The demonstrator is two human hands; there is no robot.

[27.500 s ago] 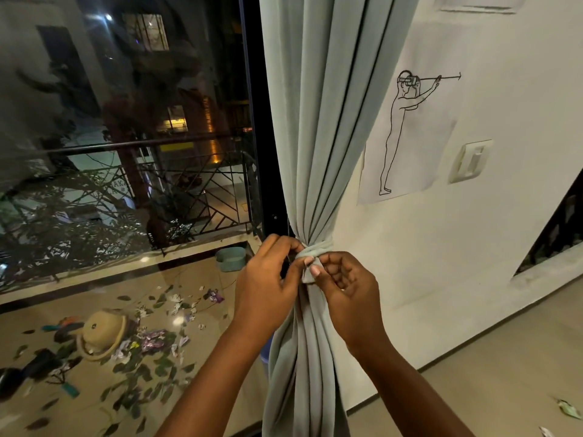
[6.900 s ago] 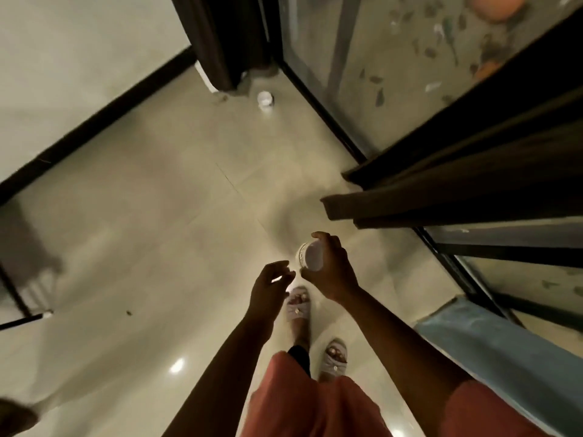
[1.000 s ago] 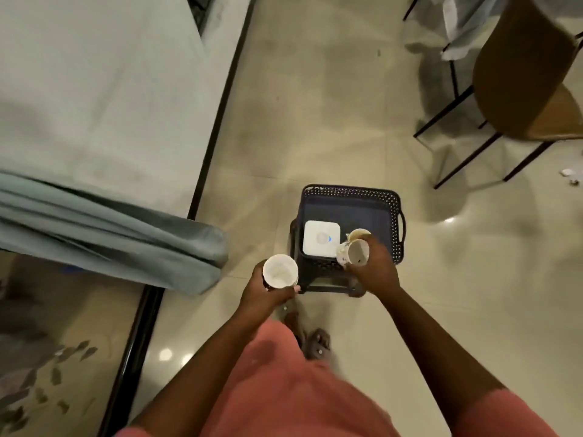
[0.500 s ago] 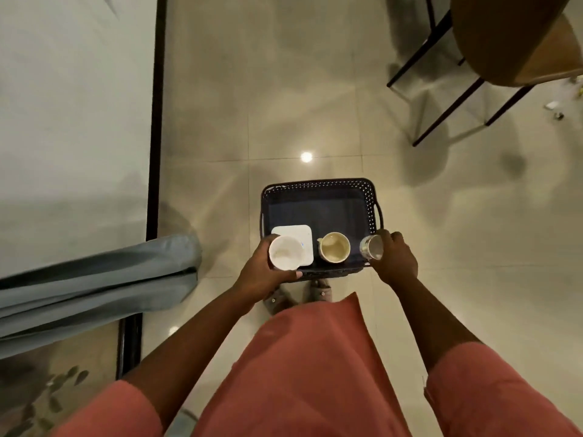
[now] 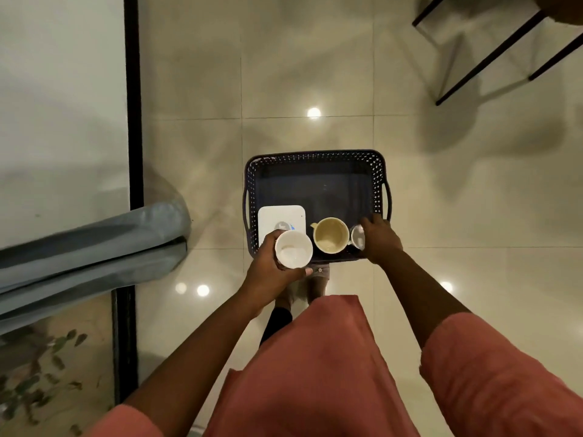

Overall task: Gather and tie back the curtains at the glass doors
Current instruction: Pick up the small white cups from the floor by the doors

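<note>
Over the dark perforated plastic basket [image 5: 315, 159], my left hand [image 5: 268, 272] grips a white round cup [image 5: 293, 249], my right hand [image 5: 380, 239] a small clear cup [image 5: 358, 236]; grey-blue gathered curtain [image 5: 94, 247] lies at nine o'clock

Three cups [image 5: 330, 235] — one basket [image 5: 315, 157]
</note>
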